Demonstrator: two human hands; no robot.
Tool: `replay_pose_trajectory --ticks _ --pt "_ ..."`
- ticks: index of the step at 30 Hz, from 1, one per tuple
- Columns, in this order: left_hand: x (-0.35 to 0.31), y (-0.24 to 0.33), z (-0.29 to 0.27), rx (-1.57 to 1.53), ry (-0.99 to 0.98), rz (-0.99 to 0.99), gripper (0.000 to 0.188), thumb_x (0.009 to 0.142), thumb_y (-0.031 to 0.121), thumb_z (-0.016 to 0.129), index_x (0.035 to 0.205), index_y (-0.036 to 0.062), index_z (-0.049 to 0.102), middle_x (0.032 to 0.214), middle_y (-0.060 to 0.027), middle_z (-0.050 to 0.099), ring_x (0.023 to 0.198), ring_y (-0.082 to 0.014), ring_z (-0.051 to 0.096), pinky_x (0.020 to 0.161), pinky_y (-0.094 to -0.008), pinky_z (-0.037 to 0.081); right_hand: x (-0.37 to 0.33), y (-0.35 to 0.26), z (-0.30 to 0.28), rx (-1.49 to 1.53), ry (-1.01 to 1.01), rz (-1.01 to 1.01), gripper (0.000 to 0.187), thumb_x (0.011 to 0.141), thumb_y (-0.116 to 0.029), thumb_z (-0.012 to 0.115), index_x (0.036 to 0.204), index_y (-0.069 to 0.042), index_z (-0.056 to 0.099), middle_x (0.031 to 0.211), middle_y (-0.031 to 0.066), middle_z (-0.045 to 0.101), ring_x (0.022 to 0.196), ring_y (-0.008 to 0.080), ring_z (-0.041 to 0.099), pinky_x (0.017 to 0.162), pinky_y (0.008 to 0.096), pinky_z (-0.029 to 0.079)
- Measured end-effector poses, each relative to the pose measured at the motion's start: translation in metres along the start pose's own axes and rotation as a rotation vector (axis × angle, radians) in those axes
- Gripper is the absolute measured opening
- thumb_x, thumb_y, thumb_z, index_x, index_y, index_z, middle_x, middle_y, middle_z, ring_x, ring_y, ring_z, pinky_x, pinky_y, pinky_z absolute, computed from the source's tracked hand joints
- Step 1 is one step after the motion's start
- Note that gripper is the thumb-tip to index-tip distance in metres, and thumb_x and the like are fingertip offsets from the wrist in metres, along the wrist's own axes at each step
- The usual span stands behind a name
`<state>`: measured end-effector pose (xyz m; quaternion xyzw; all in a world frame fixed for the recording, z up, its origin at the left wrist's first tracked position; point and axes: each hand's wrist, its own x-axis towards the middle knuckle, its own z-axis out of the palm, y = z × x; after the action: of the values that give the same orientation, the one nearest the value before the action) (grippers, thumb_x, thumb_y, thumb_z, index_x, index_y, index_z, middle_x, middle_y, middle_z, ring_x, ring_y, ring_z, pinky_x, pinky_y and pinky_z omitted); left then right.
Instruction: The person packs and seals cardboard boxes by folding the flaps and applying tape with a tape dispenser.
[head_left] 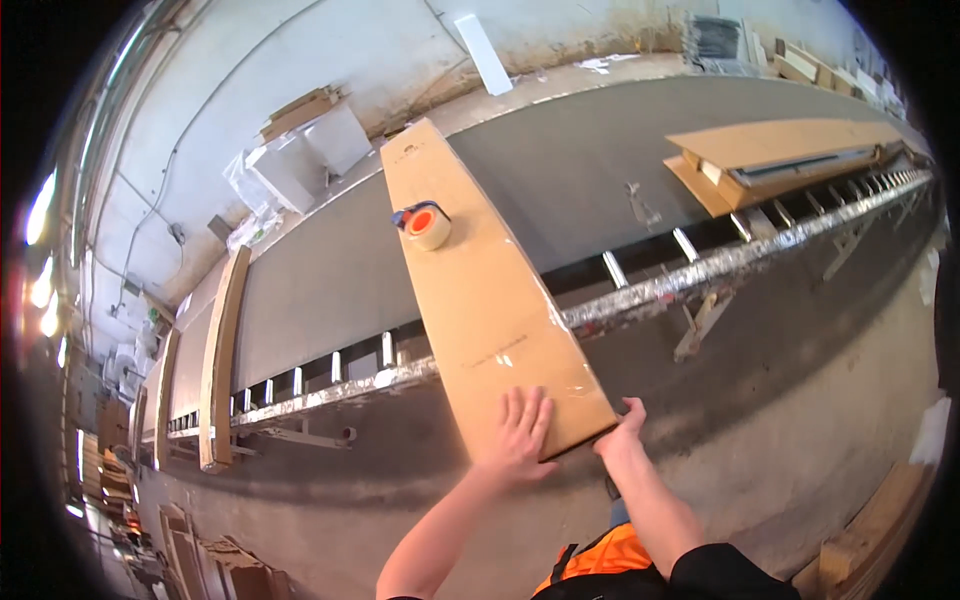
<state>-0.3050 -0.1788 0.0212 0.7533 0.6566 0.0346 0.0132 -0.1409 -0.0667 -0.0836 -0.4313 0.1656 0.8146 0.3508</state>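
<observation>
A long, narrow cardboard box (pixel 490 290) lies across the conveyor, its near end jutting over the roller edge toward me. My left hand (pixel 516 432) rests flat on its top near that end, fingers stretched out. At the near right corner my right hand (pixel 622 432) grips the box's edge, with the thumb up along the side and the other fingers partly hidden beneath. Clear tape shines along the box's right edge. On top, toward the far end, sits a tape dispenser (pixel 428 227) with an orange-cored roll and a dark blue handle; neither hand touches it.
The dark belt conveyor (pixel 330 270) has metal rollers along its near rail. Other long boxes (pixel 222 350) lie across it at left. Opened cardboard packaging (pixel 780 150) lies on it at right. White panels (pixel 310 150) lean by the far wall. Stacked cardboard (pixel 880 520) stands at lower right.
</observation>
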Motion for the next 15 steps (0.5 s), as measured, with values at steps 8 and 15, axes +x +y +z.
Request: replay_pose_trajectory --ticks 8,15 --pt "0.031 -0.013 0.018 -0.148 0.13 -0.053 0.109 0.055 0.046 0.084 0.145 0.0025 0.043 0.15 -0.0238 0.04 0.133 -0.0549 0.038 0.111 -0.0616 0.032 0.054 -0.02 0.259 -1.45 -0.618 -1.724 0.05 0.075 -0.013 0.068 0.123 -0.001 0.057 0.125 0.0152 0.058 0.118 0.034 0.05 0.103 0.0449 0.039" --pt "0.046 -0.008 0.015 -0.257 0.185 -0.024 0.1 0.063 0.049 0.08 0.145 0.0043 0.044 0.149 -0.0211 0.043 0.133 -0.0477 0.044 0.11 -0.0569 0.035 0.177 0.087 0.444 -2.316 -0.795 -1.832 0.056 0.086 -0.026 0.059 0.139 -0.009 0.05 0.141 0.0095 0.052 0.138 0.034 0.037 0.11 0.0437 0.038"
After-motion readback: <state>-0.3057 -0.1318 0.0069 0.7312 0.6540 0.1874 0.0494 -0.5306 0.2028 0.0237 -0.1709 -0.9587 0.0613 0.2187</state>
